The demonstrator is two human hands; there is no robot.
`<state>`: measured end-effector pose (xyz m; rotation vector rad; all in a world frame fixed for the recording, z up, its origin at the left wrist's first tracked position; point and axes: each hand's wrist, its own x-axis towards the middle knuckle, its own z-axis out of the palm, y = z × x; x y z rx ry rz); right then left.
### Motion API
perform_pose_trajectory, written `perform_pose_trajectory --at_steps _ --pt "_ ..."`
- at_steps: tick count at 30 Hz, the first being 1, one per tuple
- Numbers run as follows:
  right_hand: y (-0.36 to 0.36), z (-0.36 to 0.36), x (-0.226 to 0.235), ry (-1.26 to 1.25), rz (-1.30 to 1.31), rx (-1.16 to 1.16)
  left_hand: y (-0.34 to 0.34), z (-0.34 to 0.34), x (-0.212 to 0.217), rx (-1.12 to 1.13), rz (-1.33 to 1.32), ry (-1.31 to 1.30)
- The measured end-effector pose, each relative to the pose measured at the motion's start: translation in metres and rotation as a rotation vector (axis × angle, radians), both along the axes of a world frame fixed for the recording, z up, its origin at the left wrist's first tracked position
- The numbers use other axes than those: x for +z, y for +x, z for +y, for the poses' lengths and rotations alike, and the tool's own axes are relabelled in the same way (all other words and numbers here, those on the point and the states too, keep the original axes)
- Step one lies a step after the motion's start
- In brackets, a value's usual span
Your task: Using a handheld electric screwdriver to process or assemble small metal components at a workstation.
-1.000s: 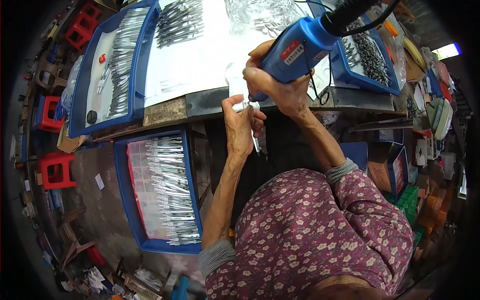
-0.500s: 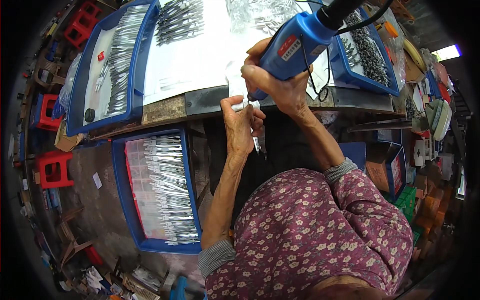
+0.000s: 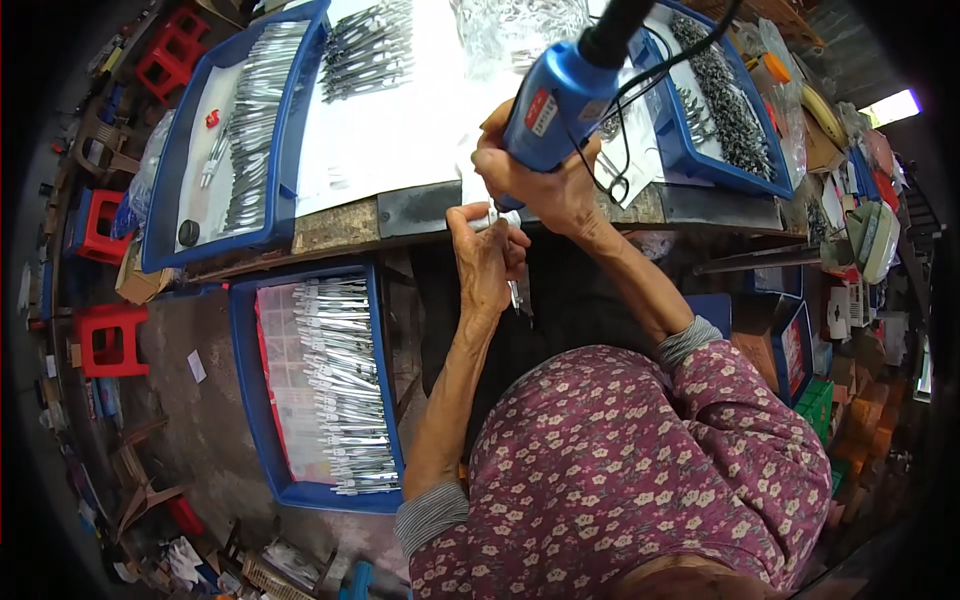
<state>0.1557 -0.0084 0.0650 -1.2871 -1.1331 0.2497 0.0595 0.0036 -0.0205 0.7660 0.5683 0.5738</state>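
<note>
My right hand is wrapped round a blue electric screwdriver, its nose tilted down toward my left hand. Closed at the table's front edge, my left hand pinches a slim silver metal piece with a pale head. Its thin end sticks out below my fingers. The driver's tip meets or almost meets the head; my fingers hide the exact contact.
Long silver pieces fill a blue tray at the table's left and a lower blue tray. Dark small parts fill another blue tray at right. Slim pieces lie on white paper. A cord hangs beside the driver.
The electric screwdriver and my right hand have shifted slightly left, with the driver's body more upright. My left hand still pinches the silver piece in nearly the same spot.
</note>
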Motion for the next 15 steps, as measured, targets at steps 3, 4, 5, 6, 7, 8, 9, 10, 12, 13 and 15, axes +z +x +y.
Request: perform_pose_trajectory --at_steps 3,4,5,6,7,8,9,10,12,13,15 --pt "-0.002 -0.001 0.003 0.04 0.023 -0.007 0.001 0.0 0.003 0.019 -0.019 0.004" --pt "-0.004 -0.003 0.002 0.057 0.051 -0.013 0.0 -0.003 0.001 0.022 -0.02 0.0" --pt "-0.002 -0.002 0.001 0.079 -0.115 -0.065 0.001 -0.002 0.0 0.016 -0.03 0.017" --pt "-0.001 0.0 0.0 0.087 -0.118 -0.064 0.001 -0.001 -0.001 0.01 -0.04 0.034" --pt "0.0 0.003 0.0 0.097 -0.156 -0.067 0.001 0.0 0.0 0.007 -0.018 0.018" --pt "-0.001 0.005 0.002 0.103 -0.191 -0.064 0.001 0.0 -0.001 0.013 -0.019 0.019" --pt "-0.005 0.0 0.007 -0.015 -0.025 -0.006 0.0 0.001 -0.003 0.018 -0.025 0.01" --pt "-0.006 0.001 0.011 -0.015 -0.026 0.0 0.0 0.001 -0.004 0.023 -0.03 0.0" --pt "-0.006 -0.002 0.016 -0.062 0.084 0.019 0.001 0.001 -0.003 0.024 -0.047 0.0" --pt "-0.005 -0.002 0.016 -0.055 0.085 0.042 0.001 0.0 -0.003 0.024 -0.063 0.003" --pt "-0.004 0.001 0.014 -0.012 0.029 0.003 0.002 0.0 -0.003 0.026 -0.066 0.007"
